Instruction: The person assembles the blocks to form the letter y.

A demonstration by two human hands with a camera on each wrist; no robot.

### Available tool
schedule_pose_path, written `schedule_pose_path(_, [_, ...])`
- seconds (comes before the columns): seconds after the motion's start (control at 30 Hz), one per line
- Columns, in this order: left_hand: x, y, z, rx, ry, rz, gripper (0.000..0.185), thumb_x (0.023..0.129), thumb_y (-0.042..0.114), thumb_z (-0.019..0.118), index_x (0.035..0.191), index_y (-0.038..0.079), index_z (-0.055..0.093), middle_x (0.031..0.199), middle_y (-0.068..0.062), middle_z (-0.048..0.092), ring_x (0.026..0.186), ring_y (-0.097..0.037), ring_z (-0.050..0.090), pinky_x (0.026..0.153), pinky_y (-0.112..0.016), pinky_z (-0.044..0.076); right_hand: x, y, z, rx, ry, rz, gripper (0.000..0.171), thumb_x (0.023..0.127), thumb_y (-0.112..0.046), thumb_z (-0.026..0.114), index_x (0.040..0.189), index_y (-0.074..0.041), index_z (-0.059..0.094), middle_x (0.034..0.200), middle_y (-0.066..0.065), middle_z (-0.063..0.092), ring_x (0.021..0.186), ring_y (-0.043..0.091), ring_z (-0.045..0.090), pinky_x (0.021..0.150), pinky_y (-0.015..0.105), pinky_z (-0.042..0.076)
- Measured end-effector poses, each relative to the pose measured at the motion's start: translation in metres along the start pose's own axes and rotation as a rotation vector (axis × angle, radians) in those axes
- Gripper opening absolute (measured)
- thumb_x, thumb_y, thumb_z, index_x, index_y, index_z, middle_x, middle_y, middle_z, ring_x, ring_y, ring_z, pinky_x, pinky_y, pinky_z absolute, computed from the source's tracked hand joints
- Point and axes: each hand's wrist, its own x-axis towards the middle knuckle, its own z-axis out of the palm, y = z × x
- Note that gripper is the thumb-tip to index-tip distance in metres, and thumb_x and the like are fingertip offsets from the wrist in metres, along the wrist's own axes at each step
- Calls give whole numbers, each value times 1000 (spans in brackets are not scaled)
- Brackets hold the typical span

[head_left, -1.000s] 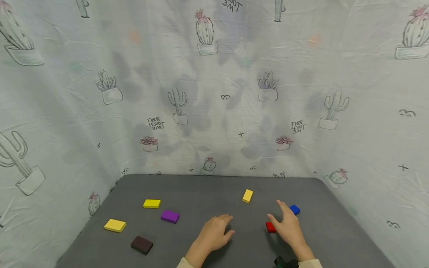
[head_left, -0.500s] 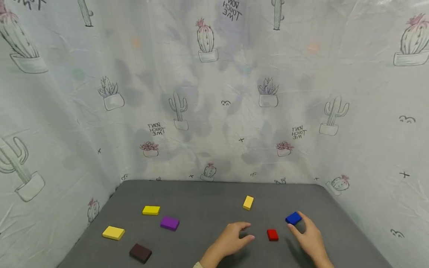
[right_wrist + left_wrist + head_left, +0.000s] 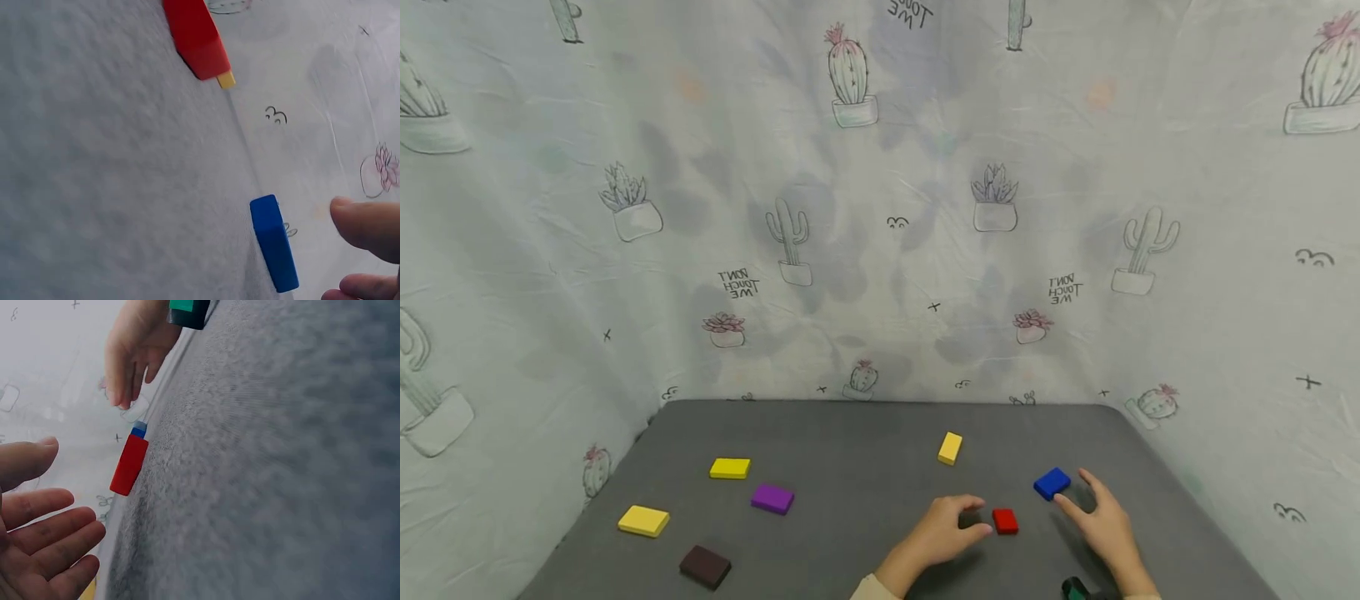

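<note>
1. The left hand (image 3: 943, 533) is seen in the lower middle of the head view, with its fingers (image 3: 53, 534) loosely spread and nothing held between them.
2. The red block (image 3: 1004, 521) is found flat on the grey tabletop (image 3: 850, 433), just to the right of the left fingertips; whether it is touched cannot be told from the head view, while a small gap is shown in the left wrist view.
3. The right hand (image 3: 1105, 525) is seen at the lower right, its fingers spread and slightly bent, with nothing pinched.
4. The blue block (image 3: 1052, 482) is found just up and left of the right fingertips, close to them, and a gap to the nearest fingertip (image 3: 365, 225) is shown in the right wrist view.
5. The red block and the blue block are kept a short way apart, the blue one higher and further right in the frame.
6. Blocks are counted as follows: three yellow blocks (image 3: 950, 447), one purple block (image 3: 772, 498), one dark brown block (image 3: 705, 567), one red and one blue, seven in all.
7. A cactus-printed cloth (image 3: 880, 208) is hung behind and beside the tabletop.
</note>
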Motion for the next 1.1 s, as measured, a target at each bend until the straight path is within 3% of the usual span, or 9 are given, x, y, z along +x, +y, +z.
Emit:
schedule_pose_path(0.13, [9,-3,4,-32,-3,3,40,89,27,66,121,3,63,119,-8,66,108,-13,62,91,-27,51,7,5,2,-21,-6,12,93,87,-54,60,146,6,23,146,36,24,132,55,26,103,67,29])
schedule_pose_path(0.33, [18,-5,5,-32,-3,16,42,89,29,67,122,3,63,120,-6,66,110,-11,61,92,-26,50,17,7,6,-23,15,-39,89,86,-50,63,145,7,27,146,36,26,132,53,27,105,65,28])
schedule_pose_path(0.6, [24,-5,13,34,-8,92,41,88,28,68,121,4,63,119,-4,67,110,-9,61,92,-23,49,20,13,12,-11,-3,-44,87,85,-48,65,144,7,30,146,35,28,133,52,27,107,64,27])
schedule_pose_path(0.77, [28,-8,18,23,-9,108,41,88,26,68,121,3,63,119,-5,66,109,-7,61,93,-21,49,25,17,15,-3,0,-69,84,85,-48,66,142,4,34,144,35,31,131,53,31,105,65,28])
schedule_pose_path(1.1, [35,-9,19,48,-62,111,45,86,28,71,125,6,62,122,-2,65,110,-4,59,92,-19,49,33,15,11,12,-88,-52,86,84,-50,66,145,1,32,146,35,28,130,54,31,101,66,32])
